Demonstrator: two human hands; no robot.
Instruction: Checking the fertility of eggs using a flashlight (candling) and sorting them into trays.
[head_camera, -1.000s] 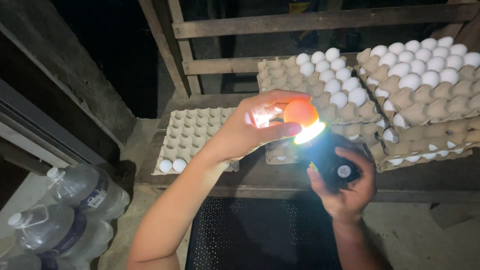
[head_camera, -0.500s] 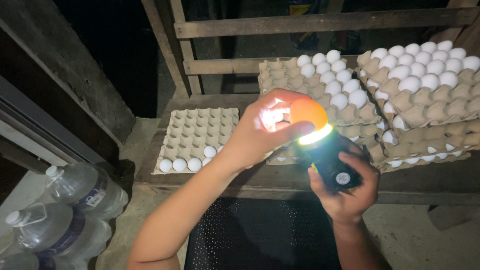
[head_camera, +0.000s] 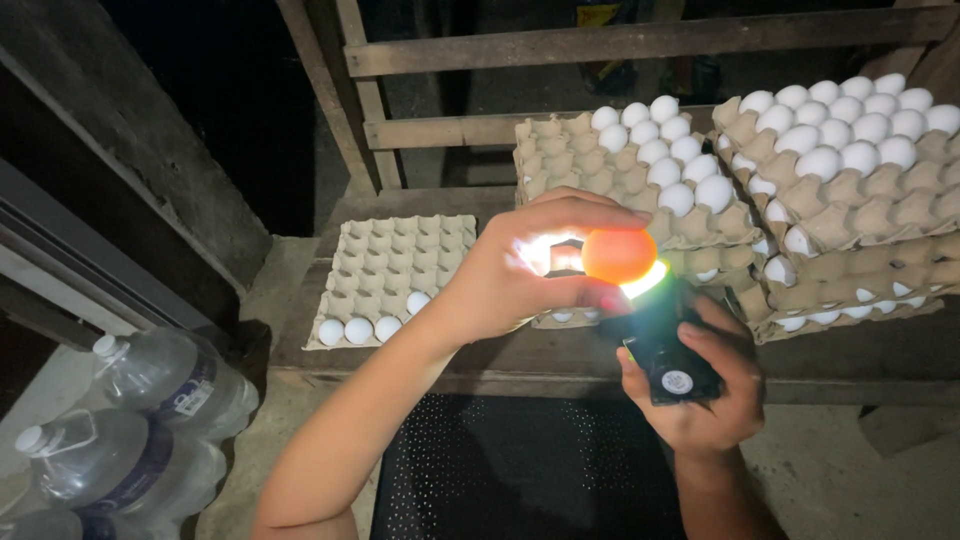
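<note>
On the wooden bench (head_camera: 420, 365) sit trays (head_camera: 395, 270) of white eggs. Our left hand (head_camera: 520, 275) holds a glowing egg (head_camera: 618, 255) on the torch (head_camera: 665, 345), gripped tight in our right hand (head_camera: 710, 390).

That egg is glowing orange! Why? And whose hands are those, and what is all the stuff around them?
The picture comes from a camera worn on a person's head, looking down at that person's own two bare hands. The left hand holds an egg with its fingers curled around it. The right hand holds a black flashlight pressed right under the egg. The light shines through the shell, and that makes the egg glow orange.

In front of the hands is a wooden bench. On it lies a nearly empty egg tray with only four white eggs along its near edge. To the right stand stacked trays filled with many white eggs. Down at the left are clear plastic water bottles. The rest is dark.
</note>
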